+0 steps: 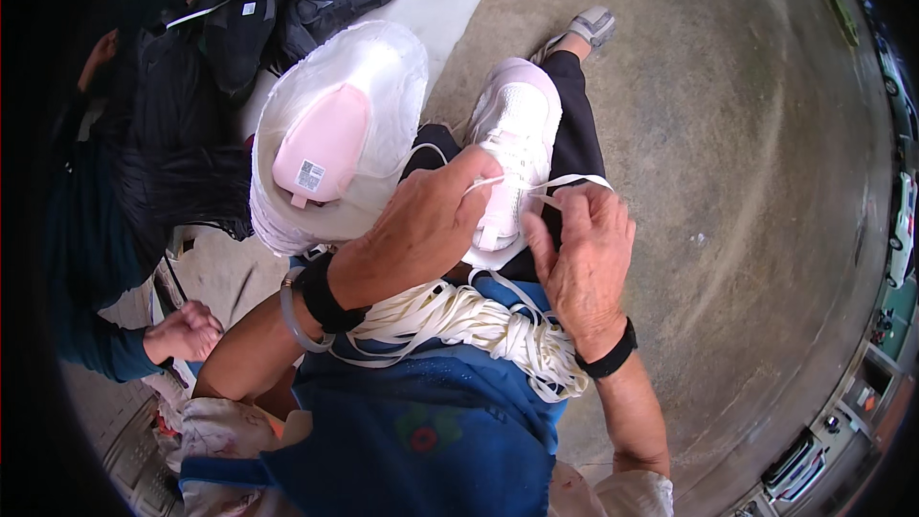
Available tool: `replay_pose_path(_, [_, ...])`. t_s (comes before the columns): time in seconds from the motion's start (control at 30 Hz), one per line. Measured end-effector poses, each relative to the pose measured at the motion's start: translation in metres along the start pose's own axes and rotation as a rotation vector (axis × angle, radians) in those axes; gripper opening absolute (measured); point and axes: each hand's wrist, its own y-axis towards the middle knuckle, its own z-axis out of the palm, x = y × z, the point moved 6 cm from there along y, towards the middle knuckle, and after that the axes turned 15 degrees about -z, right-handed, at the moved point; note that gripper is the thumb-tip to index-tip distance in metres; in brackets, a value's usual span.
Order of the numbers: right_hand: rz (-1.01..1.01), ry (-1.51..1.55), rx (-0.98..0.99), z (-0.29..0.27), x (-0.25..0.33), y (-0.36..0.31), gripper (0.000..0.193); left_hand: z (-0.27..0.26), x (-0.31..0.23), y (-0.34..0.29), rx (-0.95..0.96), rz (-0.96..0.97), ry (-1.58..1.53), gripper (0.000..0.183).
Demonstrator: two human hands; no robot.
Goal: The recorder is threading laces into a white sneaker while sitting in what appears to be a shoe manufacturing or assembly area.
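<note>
The white shoe (525, 120) points toe ahead. Over its left side, the nearer left hand (431, 211) pinches the lace (579, 178). Right of it, the right hand (586, 263) curls half open; its hold I cannot tell.

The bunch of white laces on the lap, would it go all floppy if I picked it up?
Probably floppy: the bunch of white laces sags across the blue cloth. It's likely light, being thin strips. Its loose loops might snag or tangle.

1 view: head-worn fisheye, left of 2, looking steeply down; left hand (429, 203) and right hand (589, 263) near, floor (728, 182) farther.
</note>
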Motion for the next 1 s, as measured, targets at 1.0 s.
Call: replay_pose_path(1.0, [0.277,0.178,0.039,0.035,0.000,-0.015,0.029,0.041,-0.001,0.020,-0.042,0.040,0.372,0.015])
